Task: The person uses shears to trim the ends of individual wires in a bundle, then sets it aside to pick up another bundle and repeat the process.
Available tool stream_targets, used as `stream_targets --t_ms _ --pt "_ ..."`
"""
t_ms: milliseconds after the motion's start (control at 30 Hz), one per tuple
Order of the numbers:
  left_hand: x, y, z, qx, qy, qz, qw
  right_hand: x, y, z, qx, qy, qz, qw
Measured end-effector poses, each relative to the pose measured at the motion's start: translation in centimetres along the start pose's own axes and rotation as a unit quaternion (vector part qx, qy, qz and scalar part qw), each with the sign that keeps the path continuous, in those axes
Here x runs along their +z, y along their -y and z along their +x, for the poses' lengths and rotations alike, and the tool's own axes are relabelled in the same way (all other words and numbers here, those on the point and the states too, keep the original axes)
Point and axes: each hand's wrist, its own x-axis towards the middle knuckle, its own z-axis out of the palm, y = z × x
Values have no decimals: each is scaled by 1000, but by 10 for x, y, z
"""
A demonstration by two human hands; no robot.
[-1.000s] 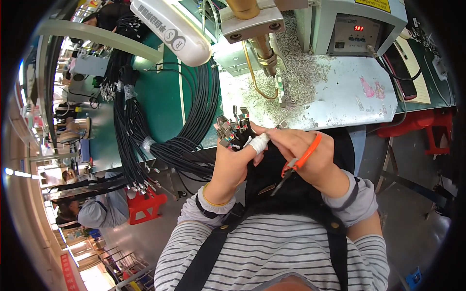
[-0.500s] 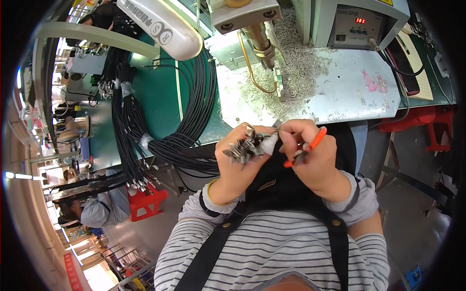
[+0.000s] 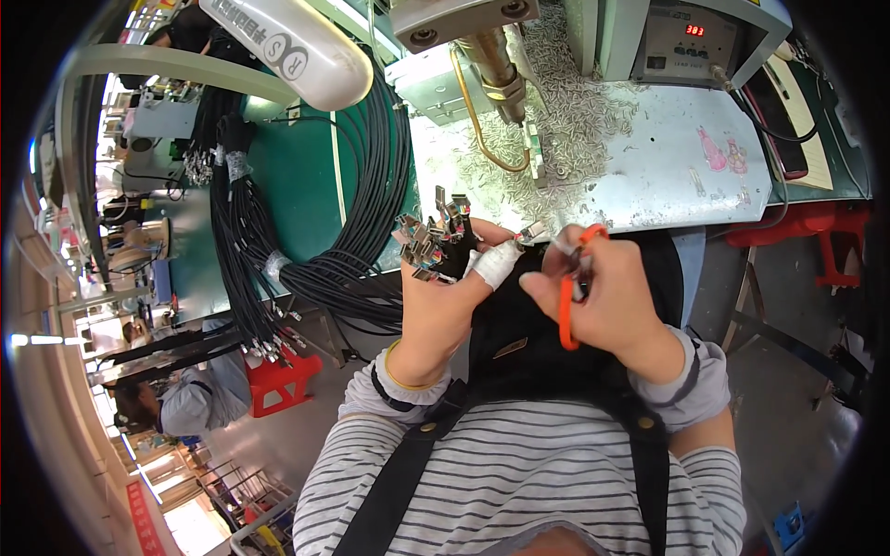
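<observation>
My left hand (image 3: 434, 320) grips a bunch of black cable ends, with several metal connectors (image 3: 423, 248) fanning out above the fingers and coloured wires showing behind them. White tape wraps its thumb. One connector (image 3: 531, 233) sticks out to the right, pinched near the thumb tip. Just right of it, my right hand (image 3: 616, 301) is closed on small orange-handled pliers (image 3: 566, 320); their working end is blurred. The thumb and fingers of that hand are apart from the pinched connector. Both hands are over my black apron (image 3: 510, 371), at the bench's front edge.
Ahead stands a press-like machine (image 3: 501, 79) with a brass tube, among many scattered metal bits (image 3: 584, 130). A control box (image 3: 691, 46) is at the back right. Coiled black cables (image 3: 371, 204) lie on the left, near a white cylindrical lamp-like housing (image 3: 306, 56). Red stools (image 3: 283, 380) flank the bench.
My left hand has turned so the connectors now fan upward. My right hand has drawn away to the right from the left fingertips, with the pliers still in it.
</observation>
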Motion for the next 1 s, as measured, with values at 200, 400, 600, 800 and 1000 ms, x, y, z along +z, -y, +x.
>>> stream_targets --t_ms 200,400,600,800,1000 --pt "5 0 -1 30 -4 25 999 10 -3 -6 -19 -3 -205 979" --pt "1 -6 13 -80 31 -18 996 17 -21 -6 57 27 -77 995" --pt "-3 0 54 -130 74 -126 981 2 -7 6 216 3 265 940" --pt "6 -3 82 -130 65 -114 983 -10 -19 59 92 -120 139 979" --pt "0 -6 88 -136 83 -82 984 -8 -22 72 122 -83 151 977"
